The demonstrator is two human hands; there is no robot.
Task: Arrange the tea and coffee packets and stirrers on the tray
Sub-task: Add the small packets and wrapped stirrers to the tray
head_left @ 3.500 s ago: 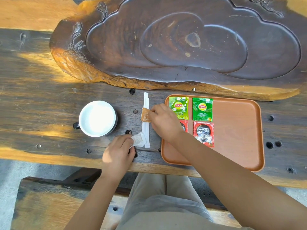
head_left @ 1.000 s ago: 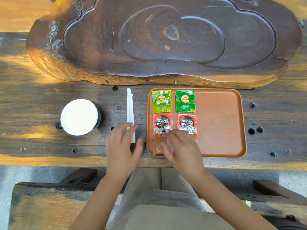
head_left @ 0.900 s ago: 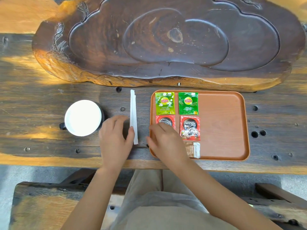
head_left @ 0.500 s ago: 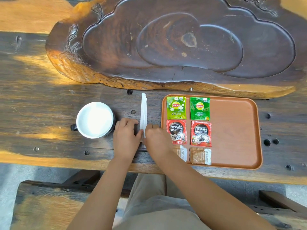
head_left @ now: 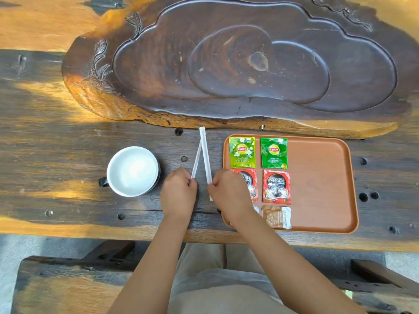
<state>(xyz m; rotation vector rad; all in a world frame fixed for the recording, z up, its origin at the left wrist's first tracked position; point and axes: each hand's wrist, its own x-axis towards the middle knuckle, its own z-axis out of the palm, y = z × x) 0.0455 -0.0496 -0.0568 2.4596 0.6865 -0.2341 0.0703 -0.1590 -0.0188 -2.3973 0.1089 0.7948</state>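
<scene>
Stirrers' [head_left: 205, 159] near ends, left Nescafe packet [head_left: 248, 184] hidden behind hands

I see my left hand [head_left: 178, 193] and right hand [head_left: 229, 191] each pinching one white paper-wrapped stirrer [head_left: 196, 162] [head_left: 206, 159], splayed in a V on the dark wooden table [head_left: 68, 141], beside the orange rectangular tray [head_left: 322, 182].

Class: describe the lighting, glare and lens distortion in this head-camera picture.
Head view: sunlight falls in warm patches across the dark table; the white cup is overexposed, its inside featureless; the wide-angle lens bows the table edge and the carved wooden slab; the Lipton packets stay sharp and readable.
</scene>
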